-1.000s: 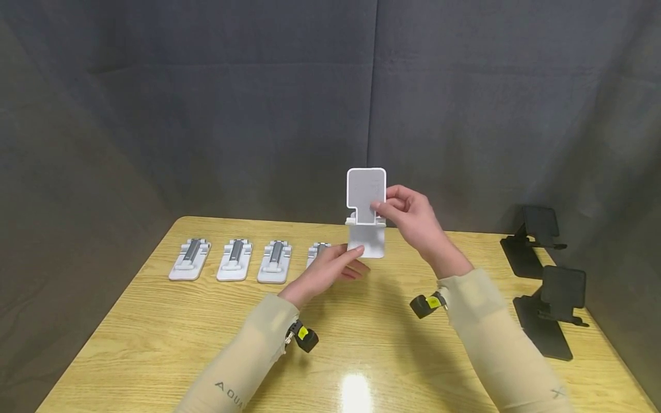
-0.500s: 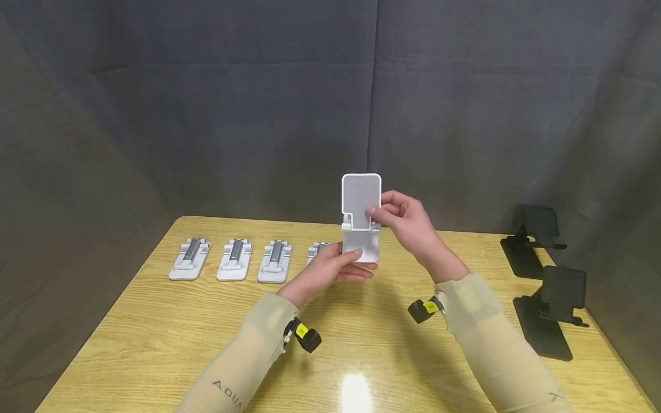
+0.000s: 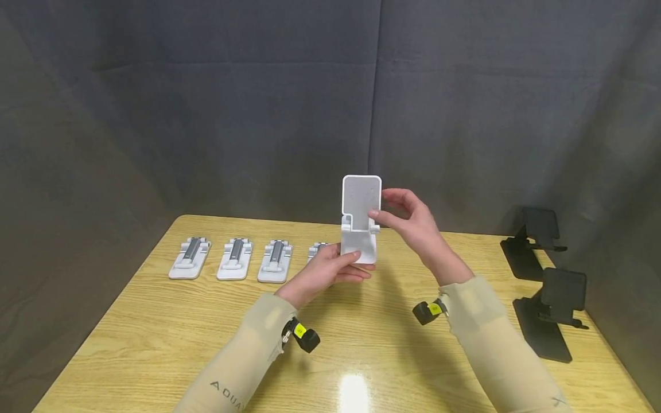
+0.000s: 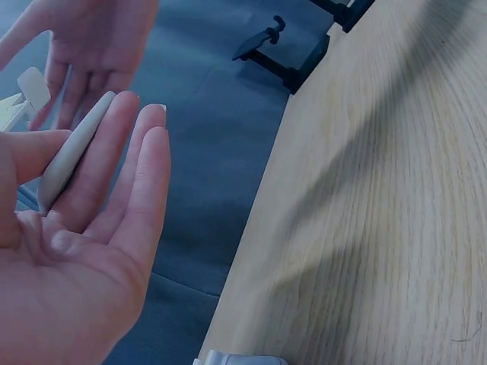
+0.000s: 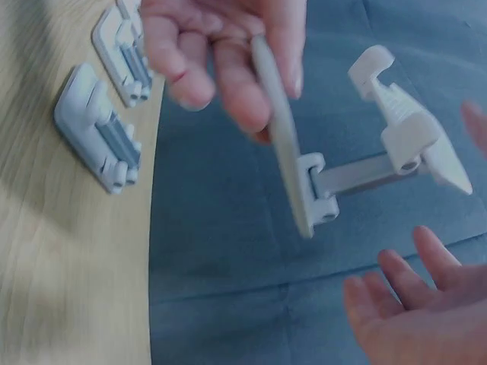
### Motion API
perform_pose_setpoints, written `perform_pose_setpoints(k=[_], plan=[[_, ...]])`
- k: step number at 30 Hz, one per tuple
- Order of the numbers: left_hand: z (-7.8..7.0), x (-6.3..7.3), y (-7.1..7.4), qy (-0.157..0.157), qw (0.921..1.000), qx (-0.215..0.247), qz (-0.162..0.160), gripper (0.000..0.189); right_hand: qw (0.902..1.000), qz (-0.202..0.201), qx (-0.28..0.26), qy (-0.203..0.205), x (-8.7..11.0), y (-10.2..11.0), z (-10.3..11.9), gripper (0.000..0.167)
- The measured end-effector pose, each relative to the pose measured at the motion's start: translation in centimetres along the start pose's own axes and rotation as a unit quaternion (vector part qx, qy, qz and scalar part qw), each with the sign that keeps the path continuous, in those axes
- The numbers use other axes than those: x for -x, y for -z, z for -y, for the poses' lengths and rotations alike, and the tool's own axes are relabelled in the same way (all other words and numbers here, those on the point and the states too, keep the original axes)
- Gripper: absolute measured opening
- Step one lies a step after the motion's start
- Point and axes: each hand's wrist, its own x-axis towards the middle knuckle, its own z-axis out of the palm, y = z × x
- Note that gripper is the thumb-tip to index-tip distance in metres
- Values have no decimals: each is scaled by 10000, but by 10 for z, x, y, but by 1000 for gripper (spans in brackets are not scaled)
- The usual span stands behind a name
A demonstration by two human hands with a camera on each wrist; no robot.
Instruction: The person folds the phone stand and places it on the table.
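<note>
An unfolded white phone stand point(image 3: 360, 198) is held upright above the far part of the table. My left hand point(image 3: 325, 268) grips its base plate point(image 3: 360, 248), thumb in front and fingers behind. The right wrist view shows the stand side-on, its hinged arm point(image 5: 361, 173) swung out from the base to the tilted upper plate point(image 5: 430, 148). My right hand point(image 3: 419, 226) is at the right edge of that plate, thumb overlapping it in the head view. In the right wrist view, the fingers point(image 5: 430, 293) of this hand are spread and apart from the stand.
Several folded white phone stands point(image 3: 234, 261) lie in a row at the back left of the wooden table point(image 3: 206, 344). Two black stands, one nearer point(image 3: 555, 310) and one farther point(image 3: 537, 235), are unfolded along the right edge. A dark curtain point(image 3: 258, 115) hangs behind.
The stand has come slightly lower and left over the second, its upper plate turning a little. The right hand's fingers have loosened from the plate and spread. The left hand keeps its grip.
</note>
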Motion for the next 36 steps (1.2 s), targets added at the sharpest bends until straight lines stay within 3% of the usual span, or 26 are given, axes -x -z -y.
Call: perform_pose_setpoints(k=[3, 7, 16, 28, 36], plan=[[-1, 0, 0, 23, 10000, 16, -28, 38, 9991, 300, 255, -165, 1, 2, -5, 78], [-1, -1, 0, 23, 10000, 41, -8, 39, 9973, 671, 202, -210, 1, 0, -11, 85], [-1, -1, -2, 26, 9999, 21, 110, 39, 9945, 1025, -167, -108, -1, -4, -23, 77], [0, -1, -4, 140, 9998, -15, 138, 36, 9951, 959, 145, -177, -5, -4, -34, 63], [-3, 0, -7, 97, 9998, -32, 174, 35, 9972, 662, 282, -182, -6, -4, -37, 59]])
